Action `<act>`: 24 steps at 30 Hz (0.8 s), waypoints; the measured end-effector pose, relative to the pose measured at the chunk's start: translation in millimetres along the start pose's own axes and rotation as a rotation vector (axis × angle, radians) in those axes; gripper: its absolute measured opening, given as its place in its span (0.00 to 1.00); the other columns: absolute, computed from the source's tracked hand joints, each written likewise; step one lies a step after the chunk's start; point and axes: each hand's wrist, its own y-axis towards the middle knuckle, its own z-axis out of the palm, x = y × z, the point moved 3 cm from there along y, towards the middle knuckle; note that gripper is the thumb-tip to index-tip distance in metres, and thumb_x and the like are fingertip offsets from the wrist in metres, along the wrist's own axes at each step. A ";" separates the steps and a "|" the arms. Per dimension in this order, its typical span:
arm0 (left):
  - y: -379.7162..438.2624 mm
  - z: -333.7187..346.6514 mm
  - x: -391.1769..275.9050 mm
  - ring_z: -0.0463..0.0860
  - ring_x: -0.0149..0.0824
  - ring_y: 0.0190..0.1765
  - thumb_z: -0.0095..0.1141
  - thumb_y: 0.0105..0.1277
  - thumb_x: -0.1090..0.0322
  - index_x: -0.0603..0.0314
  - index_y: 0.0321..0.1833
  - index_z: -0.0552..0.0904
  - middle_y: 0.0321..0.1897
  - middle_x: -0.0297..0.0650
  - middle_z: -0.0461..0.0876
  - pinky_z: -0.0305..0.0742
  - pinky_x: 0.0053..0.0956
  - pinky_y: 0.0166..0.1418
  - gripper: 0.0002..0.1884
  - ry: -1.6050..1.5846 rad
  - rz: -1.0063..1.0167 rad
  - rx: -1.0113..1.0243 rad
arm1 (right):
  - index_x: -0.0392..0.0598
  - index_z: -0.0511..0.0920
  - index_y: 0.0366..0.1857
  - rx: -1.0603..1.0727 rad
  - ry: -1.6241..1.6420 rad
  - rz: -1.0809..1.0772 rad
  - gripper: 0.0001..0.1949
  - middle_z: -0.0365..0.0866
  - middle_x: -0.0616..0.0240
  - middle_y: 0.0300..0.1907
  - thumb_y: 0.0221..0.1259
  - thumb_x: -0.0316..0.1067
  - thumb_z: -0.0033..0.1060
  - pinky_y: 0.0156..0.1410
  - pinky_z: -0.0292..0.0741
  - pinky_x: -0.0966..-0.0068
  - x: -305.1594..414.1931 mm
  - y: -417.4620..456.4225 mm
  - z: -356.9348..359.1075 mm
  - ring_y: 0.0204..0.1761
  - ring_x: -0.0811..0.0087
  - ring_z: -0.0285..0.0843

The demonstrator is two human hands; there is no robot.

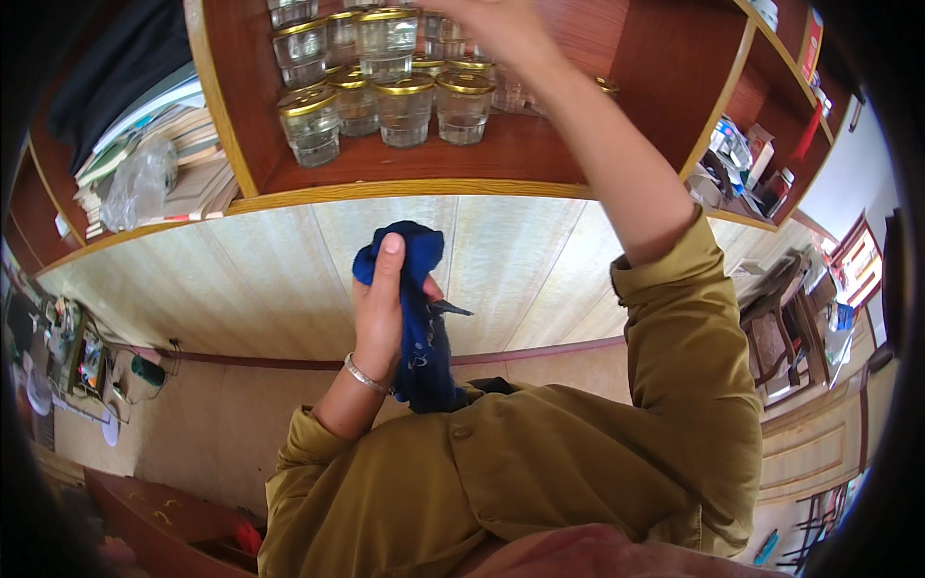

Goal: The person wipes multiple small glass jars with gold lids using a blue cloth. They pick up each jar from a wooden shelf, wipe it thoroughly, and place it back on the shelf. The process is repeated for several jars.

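Note:
My left hand (379,303) grips a bunched dark blue cloth (423,325) in front of my body, thumb on top. The cloth hangs down towards my shirt, and a thin dark tip (454,309) sticks out at its right side. My right hand (498,25) reaches up into the wooden cabinet at the top edge. Its fingers are partly cut off, so their hold cannot be told. Close by it stands a stacked glass jar (388,43) with a gold lid. Several similar jars (405,112) are stacked on the shelf (376,162), some behind my right forearm.
Books and papers (195,144) with a clear plastic bag (141,180) fill the left compartment. Small boxes and bottles (751,159) sit in the right one. Below the cabinet is a pale panelled wall (520,267). A wooden chair (777,318) stands at right.

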 end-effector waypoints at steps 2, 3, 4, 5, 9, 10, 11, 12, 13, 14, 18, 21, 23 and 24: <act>2.7 1.5 4.1 0.74 0.31 0.24 0.43 0.72 0.41 0.66 0.44 0.77 0.18 0.37 0.73 0.71 0.24 0.33 0.29 -0.042 -0.016 0.045 | 0.42 0.73 0.58 -0.231 -0.381 -0.547 0.25 0.82 0.57 0.46 0.54 0.28 0.68 0.47 0.79 0.76 -27.6 23.4 -84.3 0.43 0.70 0.81; 4.4 -2.2 5.6 0.74 0.31 0.25 0.40 0.72 0.40 0.67 0.45 0.77 0.18 0.38 0.74 0.71 0.24 0.33 0.30 -0.042 0.010 0.039 | 0.41 0.74 0.56 -0.272 -0.533 -0.404 0.24 0.83 0.59 0.44 0.52 0.26 0.66 0.48 0.79 0.75 -12.1 8.4 -99.6 0.44 0.69 0.81; 5.4 1.0 6.4 0.74 0.31 0.25 0.39 0.72 0.40 0.67 0.45 0.77 0.19 0.38 0.74 0.72 0.24 0.34 0.30 -0.045 0.000 0.059 | 0.39 0.75 0.54 -0.333 -0.719 -0.403 0.22 0.83 0.59 0.44 0.52 0.26 0.66 0.50 0.79 0.75 -29.8 7.6 -143.5 0.44 0.69 0.81; 5.2 1.3 7.4 0.75 0.31 0.26 0.38 0.73 0.39 0.68 0.46 0.77 0.19 0.38 0.74 0.72 0.24 0.34 0.31 -0.050 -0.001 0.045 | 0.43 0.80 0.48 -0.292 -1.042 -0.176 0.24 0.84 0.54 0.44 0.48 0.44 0.71 0.50 0.78 0.70 -29.8 5.1 -162.9 0.44 0.64 0.84; 6.7 10.4 8.9 0.76 0.32 0.28 0.37 0.73 0.39 0.68 0.47 0.77 0.21 0.39 0.76 0.72 0.25 0.36 0.32 -0.044 0.014 0.088 | 0.41 0.76 0.56 -0.158 -0.810 0.020 0.30 0.83 0.53 0.46 0.49 0.46 0.72 0.53 0.77 0.72 -84.4 -2.7 -189.8 0.46 0.64 0.83; 7.5 11.7 10.1 0.76 0.32 0.28 0.37 0.73 0.39 0.68 0.47 0.77 0.21 0.39 0.76 0.72 0.25 0.36 0.32 -0.039 0.010 0.096 | 0.41 0.76 0.57 -0.109 -0.739 0.020 0.32 0.83 0.51 0.48 0.48 0.48 0.72 0.51 0.78 0.70 -89.5 -1.7 -185.8 0.45 0.61 0.84; 8.5 13.0 11.1 0.76 0.32 0.28 0.36 0.73 0.39 0.68 0.47 0.77 0.21 0.39 0.76 0.72 0.25 0.37 0.32 -0.033 0.005 0.105 | 0.41 0.74 0.59 -0.132 -0.698 0.031 0.33 0.83 0.53 0.48 0.49 0.47 0.73 0.53 0.77 0.72 -94.7 1.7 -182.1 0.47 0.64 0.83; 8.9 12.9 11.4 0.76 0.32 0.28 0.36 0.73 0.39 0.67 0.47 0.77 0.22 0.39 0.77 0.72 0.25 0.38 0.32 -0.036 0.019 0.105 | 0.40 0.72 0.61 -0.146 -0.650 0.042 0.35 0.83 0.55 0.47 0.49 0.45 0.74 0.54 0.77 0.73 -96.1 5.5 -163.3 0.48 0.67 0.82; 9.2 12.6 12.3 0.76 0.32 0.28 0.36 0.73 0.39 0.67 0.48 0.77 0.22 0.39 0.77 0.72 0.25 0.38 0.32 -0.035 0.021 0.103 | 0.40 0.70 0.63 -0.165 -0.604 0.054 0.36 0.83 0.57 0.47 0.50 0.44 0.75 0.55 0.76 0.74 -95.5 8.8 -148.8 0.49 0.70 0.81; 9.6 11.8 13.2 0.76 0.32 0.29 0.36 0.73 0.39 0.67 0.48 0.77 0.22 0.39 0.77 0.72 0.25 0.38 0.32 -0.034 0.023 0.099 | 0.41 0.70 0.63 -0.137 -0.472 0.102 0.36 0.82 0.57 0.48 0.49 0.44 0.76 0.55 0.76 0.74 -94.8 14.1 -136.3 0.49 0.70 0.80; 9.5 8.9 16.9 0.76 0.32 0.29 0.36 0.73 0.38 0.67 0.48 0.77 0.22 0.39 0.77 0.72 0.25 0.38 0.32 -0.049 0.041 0.098 | 0.38 0.70 0.61 -0.045 -0.327 0.187 0.38 0.80 0.56 0.50 0.44 0.42 0.79 0.53 0.76 0.75 -113.0 43.7 -116.0 0.47 0.69 0.80; 6.0 6.9 14.4 0.76 0.32 0.30 0.33 0.73 0.38 0.67 0.48 0.77 0.22 0.39 0.77 0.71 0.25 0.38 0.33 -0.037 0.026 0.076 | 0.36 0.71 0.59 -0.044 -0.392 0.102 0.37 0.80 0.56 0.47 0.42 0.38 0.80 0.50 0.77 0.77 -123.9 55.0 -110.0 0.45 0.69 0.80; 6.3 2.9 18.1 0.78 0.32 0.30 0.33 0.72 0.35 0.67 0.46 0.78 0.25 0.41 0.79 0.73 0.26 0.39 0.35 -0.068 0.042 0.061 | 0.37 0.72 0.57 -0.073 -0.327 0.043 0.35 0.81 0.57 0.45 0.41 0.37 0.80 0.50 0.77 0.77 -127.8 57.5 -112.4 0.44 0.70 0.80; 7.1 2.4 18.8 0.78 0.32 0.30 0.33 0.72 0.34 0.67 0.45 0.78 0.26 0.42 0.81 0.74 0.26 0.39 0.36 -0.083 0.049 0.062 | 0.38 0.73 0.56 -0.098 -0.260 0.024 0.35 0.82 0.58 0.44 0.41 0.38 0.81 0.49 0.77 0.77 -134.0 60.2 -124.2 0.45 0.70 0.80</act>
